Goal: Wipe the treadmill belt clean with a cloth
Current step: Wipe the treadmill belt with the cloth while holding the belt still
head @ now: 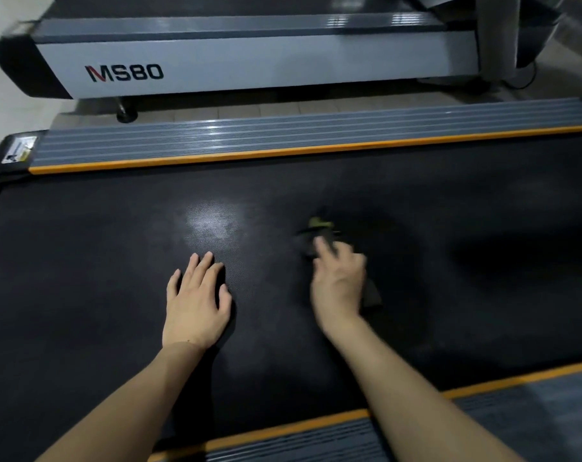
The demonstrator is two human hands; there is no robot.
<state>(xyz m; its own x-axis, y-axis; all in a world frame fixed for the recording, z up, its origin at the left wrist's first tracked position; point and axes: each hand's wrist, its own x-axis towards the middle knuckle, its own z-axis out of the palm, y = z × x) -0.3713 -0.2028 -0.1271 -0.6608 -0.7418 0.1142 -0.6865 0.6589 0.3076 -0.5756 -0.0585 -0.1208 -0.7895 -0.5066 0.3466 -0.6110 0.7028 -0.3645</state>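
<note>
The black treadmill belt point(116, 248) fills the middle of the view, with a pale shiny patch left of centre. My left hand point(196, 301) lies flat on the belt, fingers straight and spread. To its right, my right hand point(338, 278) is blurred and presses down on a dark cloth point(371, 295) with a yellow-green bit point(319, 224) showing beyond the fingers. Most of the cloth is hidden under the hand, and I cannot tell whether the fingers curl round it.
Grey ribbed side rails with orange strips run along the belt's far side point(283, 141) and near side point(316, 438). A second treadmill marked MS80 point(216, 61) stands beyond, with a strip of tiled floor point(249, 110) between them.
</note>
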